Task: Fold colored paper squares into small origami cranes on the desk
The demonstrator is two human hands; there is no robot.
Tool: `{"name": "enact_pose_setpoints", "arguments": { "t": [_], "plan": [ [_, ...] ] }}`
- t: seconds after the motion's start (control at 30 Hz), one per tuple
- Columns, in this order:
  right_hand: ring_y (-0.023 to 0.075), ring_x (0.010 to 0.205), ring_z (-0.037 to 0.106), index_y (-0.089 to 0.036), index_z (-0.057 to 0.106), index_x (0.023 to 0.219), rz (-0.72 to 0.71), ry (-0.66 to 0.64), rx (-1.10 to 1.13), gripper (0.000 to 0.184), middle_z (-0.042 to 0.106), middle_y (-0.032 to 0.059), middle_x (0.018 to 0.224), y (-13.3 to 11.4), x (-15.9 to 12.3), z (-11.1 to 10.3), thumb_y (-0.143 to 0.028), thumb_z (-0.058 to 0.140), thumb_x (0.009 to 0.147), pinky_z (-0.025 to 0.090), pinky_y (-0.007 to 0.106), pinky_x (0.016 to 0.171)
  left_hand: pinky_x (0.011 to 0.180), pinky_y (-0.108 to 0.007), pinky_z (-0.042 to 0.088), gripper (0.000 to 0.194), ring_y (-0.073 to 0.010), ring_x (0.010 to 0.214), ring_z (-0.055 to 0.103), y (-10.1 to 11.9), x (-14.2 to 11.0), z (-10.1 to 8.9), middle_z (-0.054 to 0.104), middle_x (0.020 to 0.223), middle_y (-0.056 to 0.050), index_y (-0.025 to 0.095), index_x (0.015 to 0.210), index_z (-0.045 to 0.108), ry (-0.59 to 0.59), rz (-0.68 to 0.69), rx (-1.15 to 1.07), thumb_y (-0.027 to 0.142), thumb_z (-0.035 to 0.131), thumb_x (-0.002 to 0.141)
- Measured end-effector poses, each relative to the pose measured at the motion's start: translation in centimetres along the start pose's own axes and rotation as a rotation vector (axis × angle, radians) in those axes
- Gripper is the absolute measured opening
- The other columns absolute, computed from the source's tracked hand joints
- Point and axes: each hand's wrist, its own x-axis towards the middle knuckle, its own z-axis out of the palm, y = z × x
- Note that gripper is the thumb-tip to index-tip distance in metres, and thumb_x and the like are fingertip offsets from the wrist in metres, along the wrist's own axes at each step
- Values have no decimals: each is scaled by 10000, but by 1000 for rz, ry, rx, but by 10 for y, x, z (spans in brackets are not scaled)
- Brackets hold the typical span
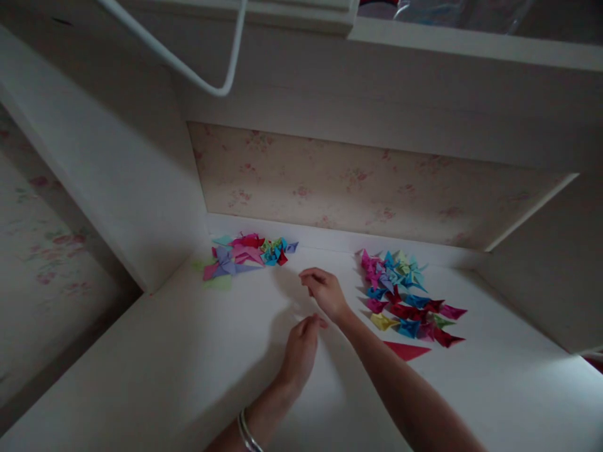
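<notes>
My right hand (325, 294) is raised over the white tabletop, its fingers curled together, near the left pile of folded paper. Closer to me, my left hand (301, 351) is bent inward, fingers partly closed and mostly turned from view. I cannot make out anything held in either hand. The left pile (238, 254) has pink, purple, blue and red folded paper pieces lying loosely together. To the right lie several origami cranes (396, 270) and rows of pointed folded paper pieces (414, 314). A flat red paper triangle (407, 350) rests below them, beside my right forearm.
White side panels (141, 188) and a floral back wall (301, 176) enclose the white desk (188, 370). A shelf (471, 56) overhangs it. A bent white rod (221, 88) hangs at the upper left. Two bracelets (245, 430) circle my left wrist.
</notes>
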Motion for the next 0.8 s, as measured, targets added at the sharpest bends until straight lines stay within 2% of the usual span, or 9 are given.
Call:
{"name": "enact_pose_setpoints", "arguments": {
  "t": [0.1,0.17,0.3,0.4,0.53,0.7,0.8],
  "plan": [
    [135,690,600,-206,666,1011,-40,-47,-140,269,681,26,958,-8,55,18,-272,475,834,447,251,675,576,-245,339,362,-136,597,463,-1,-3,1,527,611,17,195,684,587,-47,87,63,467,408,843],
    [155,771,620,-202,655,1051,-33,-79,-224,266,680,39,998,-10,83,34,-261,508,838,442,262,730,589,-249,341,361,-139,605,461,-2,-3,0,525,604,20,195,663,565,-80,83,71,465,415,848],
    [214,931,617,-155,642,1067,22,-129,-413,266,669,101,1034,-6,116,63,-274,504,874,433,303,802,633,-252,374,351,-155,672,502,-3,0,-4,592,684,-1,185,705,586,-134,90,-19,447,410,860],
    [230,999,593,-138,592,1128,83,-142,-540,324,612,130,1149,1,128,76,-348,491,903,444,366,846,661,-260,395,388,-170,721,521,-3,2,-6,634,741,-19,159,765,642,-204,131,-47,429,386,873],
    [228,1028,573,-150,556,1171,125,-158,-661,394,535,115,1254,6,133,82,-434,470,912,450,438,875,657,-268,405,428,-178,733,528,-3,2,-6,650,756,-32,114,842,681,-242,134,-88,423,386,875],
    [247,1028,584,-221,631,1122,81,-183,-739,346,528,107,1262,3,127,81,-357,384,921,460,367,828,673,-271,413,413,-187,755,536,-4,4,-7,665,767,-44,102,855,690,-252,119,-54,390,395,866],
    [255,1014,592,-260,612,1165,42,-192,-769,357,534,97,1253,2,120,78,-325,381,901,465,355,796,666,-269,411,419,-185,749,533,-2,4,-8,665,768,-41,104,850,691,-260,131,-13,395,390,867]
  ]
}}
